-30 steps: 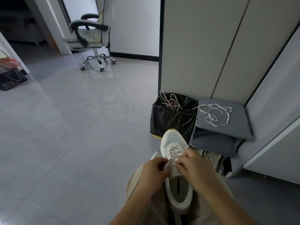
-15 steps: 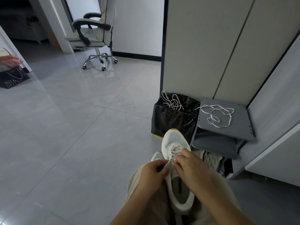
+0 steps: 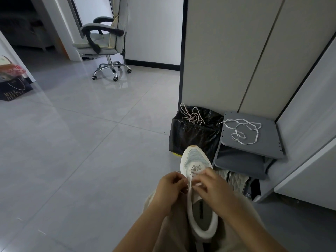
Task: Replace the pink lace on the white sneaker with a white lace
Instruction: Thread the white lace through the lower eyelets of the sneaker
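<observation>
Head view: left hand (image 3: 170, 188) and right hand (image 3: 214, 188) both pinch the pale lace (image 3: 190, 186) over the white mesh sneaker (image 3: 197, 160) resting on the lap.

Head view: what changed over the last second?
Both hands stayed on the laces of the white sneaker: the left hand and right hand shifted slightly toward the toe, fingers still pinching lace over the tongue. The camera panned a little. Unchanged: white lace on the grey shelf, pinkish lace on the black bag.
</observation>
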Action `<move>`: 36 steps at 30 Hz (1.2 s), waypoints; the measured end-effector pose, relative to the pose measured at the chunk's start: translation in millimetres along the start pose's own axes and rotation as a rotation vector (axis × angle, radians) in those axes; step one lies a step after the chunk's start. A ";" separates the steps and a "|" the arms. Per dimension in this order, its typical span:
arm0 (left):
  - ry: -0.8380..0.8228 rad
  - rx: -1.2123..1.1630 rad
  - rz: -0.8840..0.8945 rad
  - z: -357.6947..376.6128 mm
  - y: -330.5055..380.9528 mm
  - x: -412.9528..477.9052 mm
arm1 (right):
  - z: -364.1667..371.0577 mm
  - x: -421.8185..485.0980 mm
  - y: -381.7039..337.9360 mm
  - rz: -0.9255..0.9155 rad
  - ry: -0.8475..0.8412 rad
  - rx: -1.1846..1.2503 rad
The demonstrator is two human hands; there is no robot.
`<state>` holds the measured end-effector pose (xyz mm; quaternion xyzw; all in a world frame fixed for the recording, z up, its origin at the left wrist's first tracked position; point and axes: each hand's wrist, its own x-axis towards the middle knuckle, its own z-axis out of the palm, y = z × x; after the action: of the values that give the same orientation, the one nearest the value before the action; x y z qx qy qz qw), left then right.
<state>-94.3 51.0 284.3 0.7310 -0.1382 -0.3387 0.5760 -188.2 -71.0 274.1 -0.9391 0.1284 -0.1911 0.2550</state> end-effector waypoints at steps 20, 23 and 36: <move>0.674 0.480 0.166 -98.1 -36.4 -8.6 | -8.7 -16.2 26.6 0.386 0.021 0.197; 0.117 0.640 0.287 -21.2 -10.4 -5.1 | -10.3 -16.6 22.5 0.374 0.187 0.262; 0.334 0.617 0.200 -88.4 -32.6 -21.1 | -16.4 -16.5 22.8 0.377 -0.111 0.071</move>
<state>-58.0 139.4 270.3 0.8985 -0.2088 -0.0988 0.3733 -213.1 -91.5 270.3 -0.8980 0.2808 -0.0924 0.3260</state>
